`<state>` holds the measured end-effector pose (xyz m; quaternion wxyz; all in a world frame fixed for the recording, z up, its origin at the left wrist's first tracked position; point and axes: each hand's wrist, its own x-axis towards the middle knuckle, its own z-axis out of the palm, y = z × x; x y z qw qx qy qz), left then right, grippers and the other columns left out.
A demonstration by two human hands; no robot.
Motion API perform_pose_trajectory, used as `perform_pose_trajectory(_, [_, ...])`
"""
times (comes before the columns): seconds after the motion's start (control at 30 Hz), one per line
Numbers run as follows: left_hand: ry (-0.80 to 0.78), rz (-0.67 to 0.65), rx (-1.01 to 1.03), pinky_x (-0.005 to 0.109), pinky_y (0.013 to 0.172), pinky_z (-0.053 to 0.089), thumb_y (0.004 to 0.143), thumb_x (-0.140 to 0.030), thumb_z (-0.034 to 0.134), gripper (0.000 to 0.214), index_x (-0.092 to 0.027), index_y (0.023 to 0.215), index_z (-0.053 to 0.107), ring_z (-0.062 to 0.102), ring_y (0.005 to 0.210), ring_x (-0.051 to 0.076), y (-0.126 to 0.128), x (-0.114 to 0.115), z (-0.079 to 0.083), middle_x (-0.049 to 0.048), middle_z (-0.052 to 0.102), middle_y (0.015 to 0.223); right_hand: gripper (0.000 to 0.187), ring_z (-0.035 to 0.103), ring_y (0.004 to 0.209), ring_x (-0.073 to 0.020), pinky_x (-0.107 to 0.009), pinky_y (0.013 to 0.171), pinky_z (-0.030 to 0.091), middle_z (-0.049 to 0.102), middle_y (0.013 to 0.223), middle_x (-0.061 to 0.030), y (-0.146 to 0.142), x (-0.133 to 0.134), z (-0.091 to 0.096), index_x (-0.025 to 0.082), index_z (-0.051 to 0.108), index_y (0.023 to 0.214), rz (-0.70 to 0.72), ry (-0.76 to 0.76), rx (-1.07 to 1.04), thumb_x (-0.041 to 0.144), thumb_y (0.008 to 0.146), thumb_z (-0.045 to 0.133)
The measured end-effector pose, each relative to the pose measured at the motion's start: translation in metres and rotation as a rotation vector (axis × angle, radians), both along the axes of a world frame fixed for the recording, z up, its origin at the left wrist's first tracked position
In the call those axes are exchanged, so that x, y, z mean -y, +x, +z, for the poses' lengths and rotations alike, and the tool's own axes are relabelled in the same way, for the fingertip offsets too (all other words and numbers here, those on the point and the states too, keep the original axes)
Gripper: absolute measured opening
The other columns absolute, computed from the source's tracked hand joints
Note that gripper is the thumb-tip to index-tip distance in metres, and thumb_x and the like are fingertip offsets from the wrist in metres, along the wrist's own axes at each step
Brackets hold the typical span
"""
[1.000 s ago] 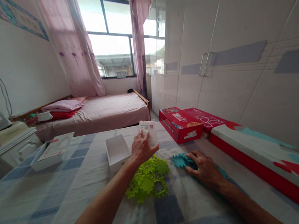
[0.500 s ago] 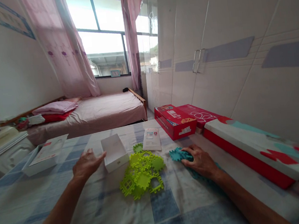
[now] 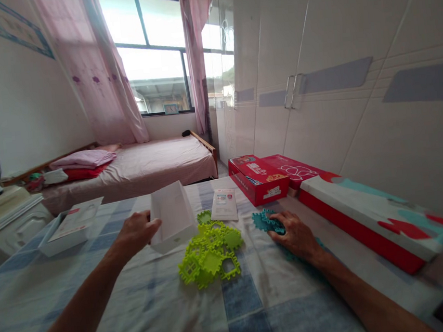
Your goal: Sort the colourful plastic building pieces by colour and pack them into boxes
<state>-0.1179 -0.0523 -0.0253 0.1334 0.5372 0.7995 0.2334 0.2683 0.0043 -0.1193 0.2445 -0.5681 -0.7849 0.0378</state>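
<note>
My left hand [image 3: 137,230] grips the left side of a small white box tray [image 3: 171,216] and tilts it up on its edge toward the green pieces. A heap of lime-green interlocking plastic pieces [image 3: 210,253] lies on the checked tablecloth just right of the tray. My right hand [image 3: 295,234] rests palm down, fingers curled over a pile of teal interlocking pieces [image 3: 265,220]. A small white leaflet [image 3: 224,204] lies flat beyond the green heap.
A white box lid [image 3: 71,232] sits at the left of the table. Two red boxes [image 3: 261,179] and a long red-and-white box [image 3: 371,214] line the right side along the wardrobe [image 3: 314,73]. A bed [image 3: 139,166] stands under the window behind.
My left hand left the leaflet, swung left, then took hold of the white tray and tipped it up. My right hand stayed on the teal pieces.
</note>
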Motion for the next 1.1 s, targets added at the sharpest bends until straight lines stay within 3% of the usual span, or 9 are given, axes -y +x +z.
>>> perform_pose_trajectory(0.07, [0.049, -0.155, -0.067, 0.03, 0.06, 0.043, 0.069, -0.026, 0.043, 0.026, -0.017, 0.084, 0.063, 0.06, 0.062, 0.022, 0.032, 0.018, 0.012, 0.0037, 0.063, 0.061, 0.037, 0.053, 0.103, -0.0213, -0.03, 0.089, 0.04, 0.059, 0.105, -0.0047, 0.003, -0.002, 0.001, 0.025, 0.061, 0.11, -0.043, -0.027, -0.042, 0.04, 0.077, 0.054])
perform_pose_trajectory(0.13, [0.069, -0.321, -0.064, 0.031, 0.064, 0.045, 0.07, -0.02, 0.04, 0.031, -0.017, 0.091, 0.062, 0.061, 0.066, 0.021, 0.071, 0.036, 0.011, 0.0051, 0.067, 0.071, 0.038, 0.054, 0.103, -0.0217, -0.029, 0.085, 0.042, 0.059, 0.107, -0.0054, 0.006, -0.004, 0.003, 0.024, 0.061, 0.111, -0.092, -0.059, -0.061, 0.042, 0.078, 0.052])
perform_pose_trajectory(0.27, [0.098, -0.497, -0.104, 0.035, 0.083, 0.045, 0.066, -0.012, 0.041, 0.04, -0.019, 0.1, 0.062, 0.06, 0.094, 0.025, 0.141, 0.058, -0.025, 0.0106, 0.066, 0.1, 0.041, 0.057, 0.098, -0.0227, -0.03, 0.079, 0.043, 0.058, 0.106, -0.0072, 0.011, -0.006, 0.004, 0.024, 0.061, 0.113, -0.156, -0.061, -0.006, 0.045, 0.08, 0.049])
perform_pose_trajectory(0.4, [-0.013, -0.523, -0.084, 0.038, 0.085, 0.046, 0.064, -0.009, 0.042, 0.058, -0.013, 0.12, 0.054, 0.06, 0.1, 0.029, 0.179, 0.063, -0.06, 0.0172, 0.059, 0.115, 0.042, 0.06, 0.088, -0.0219, -0.031, 0.074, 0.044, 0.057, 0.107, -0.0079, 0.014, -0.008, -0.001, 0.023, 0.06, 0.114, -0.168, -0.02, 0.022, 0.047, 0.08, 0.049])
perform_pose_trajectory(0.6, [0.057, -0.563, 0.151, 0.033, 0.091, 0.045, 0.071, -0.021, 0.047, 0.068, -0.017, 0.139, 0.037, 0.058, 0.106, 0.026, 0.187, 0.064, -0.076, 0.0136, 0.051, 0.127, 0.036, 0.059, 0.091, -0.0206, -0.031, 0.082, 0.044, 0.059, 0.099, -0.0071, 0.022, -0.016, 0.006, 0.019, 0.06, 0.105, -0.157, 0.105, -0.207, 0.04, 0.078, 0.049])
perform_pose_trajectory(0.7, [0.134, -0.524, 0.269, 0.033, 0.091, 0.045, 0.078, -0.032, 0.047, 0.061, -0.023, 0.138, 0.039, 0.057, 0.108, 0.024, 0.186, 0.063, -0.086, 0.0104, 0.044, 0.135, 0.031, 0.059, 0.088, -0.0197, -0.031, 0.082, 0.045, 0.062, 0.095, -0.0055, 0.024, -0.005, 0.029, 0.019, 0.061, 0.097, -0.112, 0.08, -0.332, 0.04, 0.076, 0.051])
perform_pose_trajectory(0.8, [0.187, -0.474, 0.322, 0.036, 0.097, 0.042, 0.082, -0.033, 0.044, 0.059, -0.026, 0.14, 0.034, 0.052, 0.115, 0.024, 0.188, 0.063, -0.095, 0.009, 0.038, 0.142, 0.029, 0.06, 0.084, -0.0183, -0.03, 0.077, 0.047, 0.064, 0.095, -0.0031, 0.016, 0.024, 0.058, 0.022, 0.06, 0.098, -0.022, -0.054, -0.378, 0.04, 0.076, 0.053])
perform_pose_trajectory(0.97, [0.223, -0.479, 0.39, 0.043, 0.108, 0.03, 0.085, -0.029, 0.038, 0.058, -0.026, 0.142, 0.028, 0.032, 0.134, 0.025, 0.193, 0.063, -0.106, 0.0059, 0.019, 0.152, 0.033, 0.06, 0.09, -0.0189, -0.031, 0.081, 0.048, 0.062, 0.102, -0.0042, -0.02, 0.085, 0.075, 0.024, 0.061, 0.103, 0.165, -0.258, -0.221, 0.035, 0.072, 0.059])
perform_pose_trajectory(1.1, [0.289, -0.5, 0.422, 0.044, 0.112, 0.022, 0.088, -0.026, 0.033, 0.055, -0.023, 0.142, 0.027, 0.022, 0.138, 0.023, 0.192, 0.064, -0.112, 0.0055, 0.018, 0.152, 0.062, 0.051, 0.113, -0.0267, -0.039, 0.097, 0.039, 0.054, 0.125, -0.0083, -0.032, 0.106, 0.067, 0.025, 0.055, 0.121, 0.272, -0.28, -0.019, 0.037, 0.063, 0.07])
